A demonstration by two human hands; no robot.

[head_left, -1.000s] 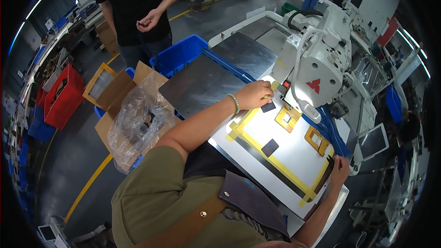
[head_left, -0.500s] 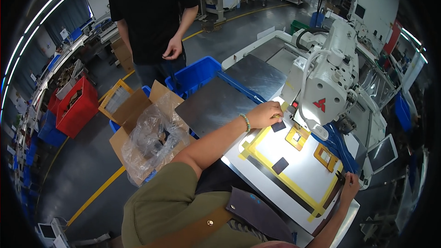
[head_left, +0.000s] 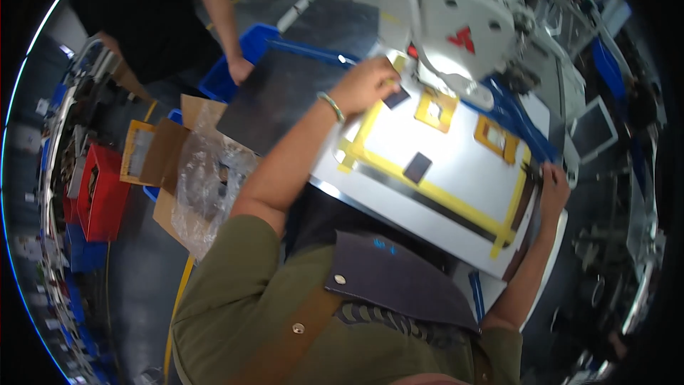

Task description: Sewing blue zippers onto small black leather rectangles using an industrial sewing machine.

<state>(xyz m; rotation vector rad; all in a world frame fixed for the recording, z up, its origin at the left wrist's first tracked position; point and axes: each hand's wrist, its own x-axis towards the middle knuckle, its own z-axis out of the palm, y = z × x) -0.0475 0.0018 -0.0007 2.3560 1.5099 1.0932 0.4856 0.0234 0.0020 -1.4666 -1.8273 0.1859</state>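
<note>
My left hand (head_left: pixel 367 85) is closed at the far left corner of a white board (head_left: pixel 463 171) edged with yellow tape; what its fingers pinch is too small to make out. Beside it lies a small dark fabric patch (head_left: pixel 397 98), and a second dark patch (head_left: pixel 418 167) rests nearer to me. Two yellow frames, one left (head_left: pixel 436 110) and one right (head_left: pixel 490 130), sit on the board under the sewing machine head (head_left: pixel 467 25). At the board's right edge my right hand (head_left: pixel 554 189) is closed around black thread snips (head_left: pixel 531 170), partly blurred. Blue denim (head_left: pixel 516 121) runs along the far right side.
A dark metal plate (head_left: pixel 285 93) extends left of the board. Further left are a cardboard box (head_left: pixel 171 203) with clear plastic, a blue bin (head_left: pixel 260 43) and a red bin (head_left: pixel 103 192). A co-worker (head_left: pixel 157 21) stands beyond them. A small screen (head_left: pixel 595 128) stands right.
My view has swung downward, blurring the picture. Both hands keep about the same places at the board. The co-worker's raised hand has dropped beside the blue bin.
</note>
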